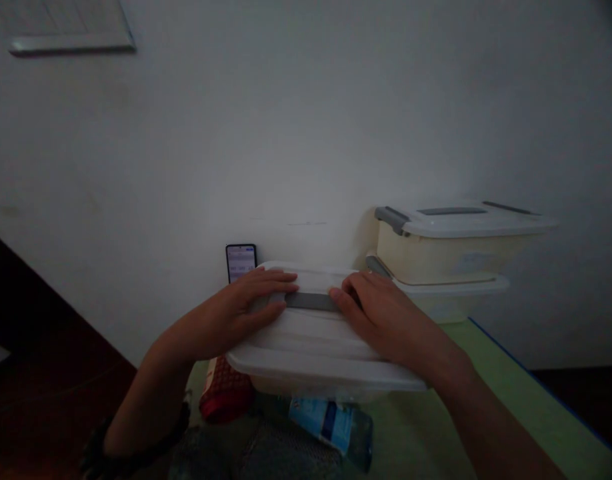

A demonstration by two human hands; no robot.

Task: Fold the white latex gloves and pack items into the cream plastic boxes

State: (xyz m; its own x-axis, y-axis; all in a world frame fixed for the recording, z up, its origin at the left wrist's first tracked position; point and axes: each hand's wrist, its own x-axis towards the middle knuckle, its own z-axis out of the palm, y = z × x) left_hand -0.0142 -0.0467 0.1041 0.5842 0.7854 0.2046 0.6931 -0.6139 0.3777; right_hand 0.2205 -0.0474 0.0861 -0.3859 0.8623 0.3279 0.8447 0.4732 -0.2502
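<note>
A white plastic storage box (316, 360) with a lid and a grey handle strip (311, 301) sits in front of me on a green surface. My left hand (241, 310) lies flat on the left part of the lid, fingers stretched toward the grey strip. On the right part of the lid my right hand (381, 313) rests flat, fingertips at the strip's right end. Neither hand holds anything.
Two more lidded boxes (451, 250) are stacked at the right against the white wall. A phone (241, 261) leans on the wall behind the box. A red patterned item (225, 395), a plastic bottle (336, 427) and grey cloth lie near me. The green surface (486, 393) has a blue edge at right.
</note>
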